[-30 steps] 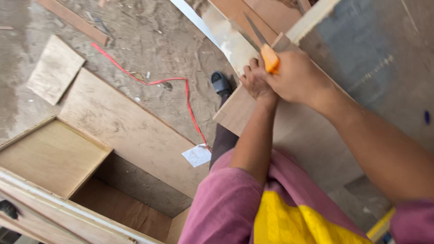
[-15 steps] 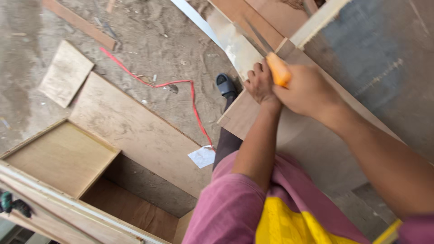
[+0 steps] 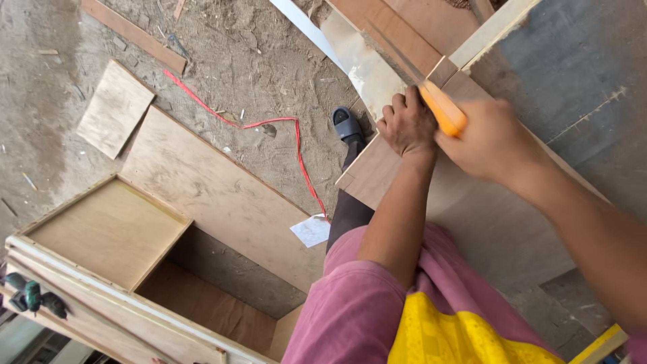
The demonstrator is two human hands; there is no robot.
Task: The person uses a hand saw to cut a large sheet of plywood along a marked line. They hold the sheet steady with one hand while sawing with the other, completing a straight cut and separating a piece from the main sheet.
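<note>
My right hand point(image 3: 495, 138) grips the orange handle of a handsaw point(image 3: 441, 108), whose thin blade runs up and to the left across a plywood sheet point(image 3: 485, 216). My left hand point(image 3: 406, 125) is closed on the sheet's edge just left of the saw. A pale wooden batten point(image 3: 492, 30) lies along the sheet at the top right. My foot in a dark sandal point(image 3: 348, 125) stands on the dusty floor below the sheet's corner.
A wooden cabinet frame point(image 3: 108, 232) lies at the lower left with a plywood panel point(image 3: 216, 195) beside it. A small board point(image 3: 114, 108), a red cord point(image 3: 269, 125), a white paper scrap point(image 3: 311, 230) and offcuts lie on the floor. Dark green tool handles point(image 3: 30, 296) show at the left edge.
The saw handle and my right hand have drawn back down and to the right along the cut. My left hand stays on the sheet's edge. The view has shifted slightly.
</note>
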